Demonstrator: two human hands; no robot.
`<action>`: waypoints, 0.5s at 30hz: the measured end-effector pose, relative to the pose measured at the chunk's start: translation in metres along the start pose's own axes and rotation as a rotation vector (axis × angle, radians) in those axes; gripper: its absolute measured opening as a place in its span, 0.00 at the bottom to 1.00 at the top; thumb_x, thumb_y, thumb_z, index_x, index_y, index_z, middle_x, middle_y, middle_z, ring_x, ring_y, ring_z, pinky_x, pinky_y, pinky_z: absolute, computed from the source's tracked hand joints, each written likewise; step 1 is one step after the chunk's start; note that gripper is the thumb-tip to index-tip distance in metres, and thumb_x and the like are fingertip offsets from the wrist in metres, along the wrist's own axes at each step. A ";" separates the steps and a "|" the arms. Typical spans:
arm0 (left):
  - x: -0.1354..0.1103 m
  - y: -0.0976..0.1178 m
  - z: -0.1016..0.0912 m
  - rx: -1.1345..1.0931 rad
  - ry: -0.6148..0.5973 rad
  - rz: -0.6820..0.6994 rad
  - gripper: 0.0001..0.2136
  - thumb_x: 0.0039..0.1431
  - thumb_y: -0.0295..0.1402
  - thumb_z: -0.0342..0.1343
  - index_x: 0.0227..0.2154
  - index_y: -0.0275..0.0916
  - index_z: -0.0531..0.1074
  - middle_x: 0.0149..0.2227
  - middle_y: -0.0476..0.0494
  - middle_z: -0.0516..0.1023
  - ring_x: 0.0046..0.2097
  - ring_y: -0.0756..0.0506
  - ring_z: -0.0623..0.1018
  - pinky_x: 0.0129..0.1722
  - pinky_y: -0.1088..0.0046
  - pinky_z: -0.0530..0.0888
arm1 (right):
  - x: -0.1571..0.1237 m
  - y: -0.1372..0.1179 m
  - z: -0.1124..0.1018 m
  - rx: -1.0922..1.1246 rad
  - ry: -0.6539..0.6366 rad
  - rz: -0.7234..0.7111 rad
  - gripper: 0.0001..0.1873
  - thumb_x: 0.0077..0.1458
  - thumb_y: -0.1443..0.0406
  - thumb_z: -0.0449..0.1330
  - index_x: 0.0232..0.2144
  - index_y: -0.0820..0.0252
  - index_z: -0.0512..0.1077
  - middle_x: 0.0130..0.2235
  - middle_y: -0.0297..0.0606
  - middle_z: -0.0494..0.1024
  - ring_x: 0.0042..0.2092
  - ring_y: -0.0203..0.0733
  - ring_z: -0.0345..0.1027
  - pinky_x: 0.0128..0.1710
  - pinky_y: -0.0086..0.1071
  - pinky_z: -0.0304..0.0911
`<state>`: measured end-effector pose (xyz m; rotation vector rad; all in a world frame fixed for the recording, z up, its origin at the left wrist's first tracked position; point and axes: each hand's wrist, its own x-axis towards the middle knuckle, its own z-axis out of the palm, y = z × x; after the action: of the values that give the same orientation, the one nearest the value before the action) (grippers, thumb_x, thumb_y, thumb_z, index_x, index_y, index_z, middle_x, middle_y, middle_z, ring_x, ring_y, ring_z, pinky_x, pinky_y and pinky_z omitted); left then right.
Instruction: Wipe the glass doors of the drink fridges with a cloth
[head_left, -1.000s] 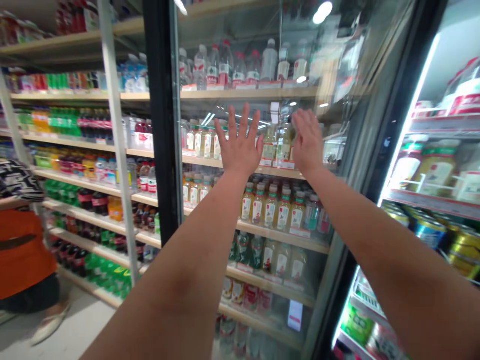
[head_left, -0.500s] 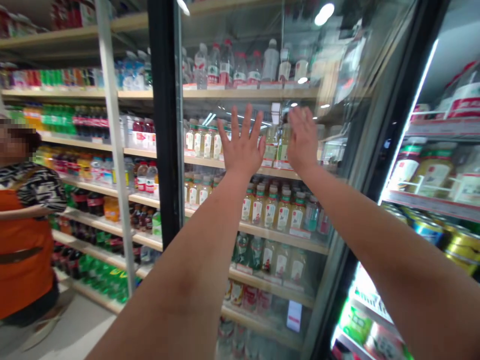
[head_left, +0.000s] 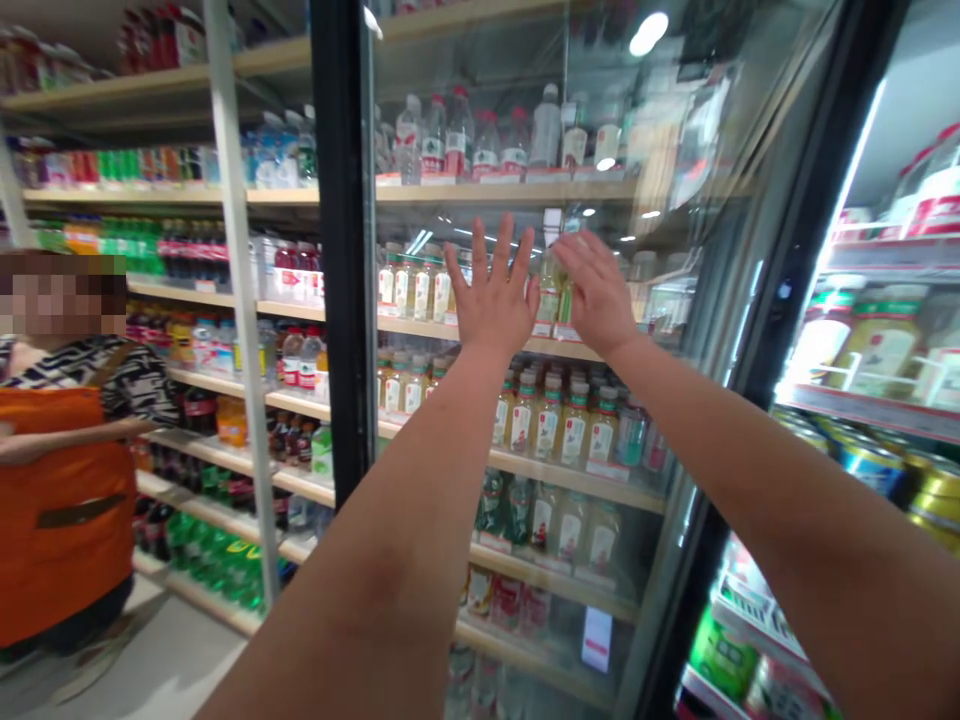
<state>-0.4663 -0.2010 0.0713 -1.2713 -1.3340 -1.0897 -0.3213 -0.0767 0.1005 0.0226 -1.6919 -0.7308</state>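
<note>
Both my arms reach forward to a tall glass door (head_left: 480, 230) in a black frame. My left hand (head_left: 491, 290) is spread wide with its palm toward the pane, seemingly flat against it, and holds nothing. To its right, my right hand (head_left: 600, 295) lies at the glass with its fingers stretched close together, slanting up to the left. I see nothing in it, though its palm is hidden. Rows of juice bottles (head_left: 547, 415) with green caps show in the glass behind and below my hands, among reflected lights.
At the left stands a person in an orange apron (head_left: 67, 500). Shelves of bottled drinks (head_left: 199, 250) run along behind. On the right, a lit cooler (head_left: 877, 400) holds bottles and cans. A black door frame (head_left: 341, 250) edges the glass.
My right hand has tilted, its fingers now leaning left toward my left hand. My left hand stays spread. The view has shifted slightly, and more of the person at the left shows.
</note>
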 end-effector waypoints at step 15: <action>0.000 0.002 -0.002 -0.011 0.006 0.003 0.29 0.71 0.35 0.49 0.73 0.49 0.55 0.75 0.53 0.43 0.75 0.37 0.37 0.71 0.45 0.26 | 0.006 0.015 -0.006 -0.152 0.191 0.244 0.32 0.61 0.72 0.44 0.66 0.59 0.65 0.67 0.43 0.67 0.73 0.50 0.50 0.72 0.59 0.48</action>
<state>-0.4640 -0.2031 0.0713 -1.2767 -1.3230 -1.0991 -0.3125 -0.0698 0.1136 -0.2108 -1.4240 -0.6499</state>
